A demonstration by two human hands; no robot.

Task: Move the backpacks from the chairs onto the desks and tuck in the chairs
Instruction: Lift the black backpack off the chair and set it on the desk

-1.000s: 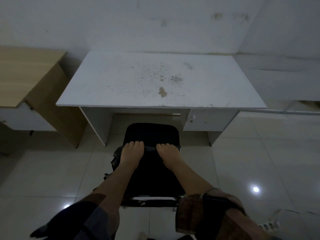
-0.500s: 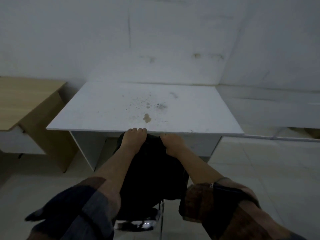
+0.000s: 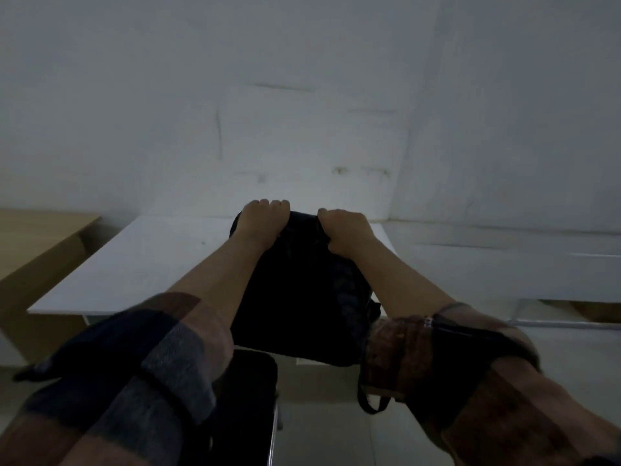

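While both arms stretch fwd, left hand (image 3: 263,218) & right hand (image 3: 346,232) grip backpack (image 3: 299,290).

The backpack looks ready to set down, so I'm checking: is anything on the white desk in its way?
Nothing visible is. Both hands, left and right, grip the black backpack by its top over the white desk, whose visible surface shows no objects. The part behind the backpack is hidden.

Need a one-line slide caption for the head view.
Both hands, left and right, grip the top of a black backpack, held up over the white desk above the black chair.
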